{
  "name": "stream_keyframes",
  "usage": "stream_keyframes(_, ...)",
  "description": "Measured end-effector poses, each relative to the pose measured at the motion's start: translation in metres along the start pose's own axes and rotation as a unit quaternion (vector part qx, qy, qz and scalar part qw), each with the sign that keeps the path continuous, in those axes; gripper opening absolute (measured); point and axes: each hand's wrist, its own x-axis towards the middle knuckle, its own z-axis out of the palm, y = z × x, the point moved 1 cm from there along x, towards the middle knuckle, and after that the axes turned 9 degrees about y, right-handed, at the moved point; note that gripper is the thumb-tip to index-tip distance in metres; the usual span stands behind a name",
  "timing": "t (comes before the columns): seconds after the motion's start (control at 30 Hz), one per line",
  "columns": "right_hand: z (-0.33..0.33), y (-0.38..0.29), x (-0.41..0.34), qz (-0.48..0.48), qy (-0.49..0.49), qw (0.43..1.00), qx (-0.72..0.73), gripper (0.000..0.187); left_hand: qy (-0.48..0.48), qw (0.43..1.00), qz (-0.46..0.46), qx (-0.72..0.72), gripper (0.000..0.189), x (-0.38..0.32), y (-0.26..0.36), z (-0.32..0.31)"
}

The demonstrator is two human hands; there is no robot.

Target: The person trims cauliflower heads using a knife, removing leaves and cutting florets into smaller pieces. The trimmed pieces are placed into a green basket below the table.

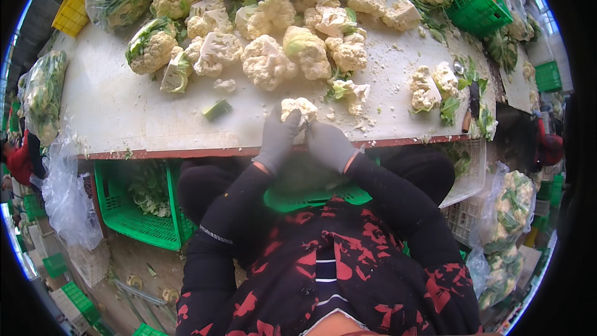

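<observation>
Near the table's front edge, a cauliflower piece (299, 109) is held between my two gloved hands. My left hand (279, 139) grips its left side, with a finger and thumb pressed on it. Curled fingers of my right hand (330, 143) meet the piece at its lower right; their tips are partly hidden. Just beyond stand cut cauliflower heads (268, 63), some with white stems showing. A smaller cauliflower chunk (352, 95) rests to the right, and a green stem piece (217, 108) lies to the left.
A knife (474, 100) with a wooden handle lies at the table's right among leaves. Green crates (135, 228) sit below the table edge. Bagged cauliflower (44, 95) stands at left, and more bags (510, 214) are at right. People in red work at both sides.
</observation>
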Motion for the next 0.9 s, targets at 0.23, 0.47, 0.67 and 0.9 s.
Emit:
stream_keyframes(0.23,-0.017,0.019,0.030,0.138,-0.121,0.953,0.242,0.033,-0.017,0.971,0.105,0.216,0.037,0.008,0.000,-0.027)
stream_keyframes(0.47,-0.050,-0.014,-0.003,0.221,0.036,0.944,0.242,0.039,-0.051,0.985,0.163,0.017,0.037,-0.004,-0.002,-0.027)
stream_keyframes(0.67,-0.025,-0.039,-0.003,0.108,0.052,0.971,0.206,0.038,-0.282,0.864,-0.188,-0.374,0.035,-0.030,0.012,-0.017)
stream_keyframes(0.9,-0.020,-0.060,-0.045,0.002,0.140,0.983,0.122,0.025,-0.091,0.976,-0.001,-0.200,0.051,-0.030,0.014,-0.017)
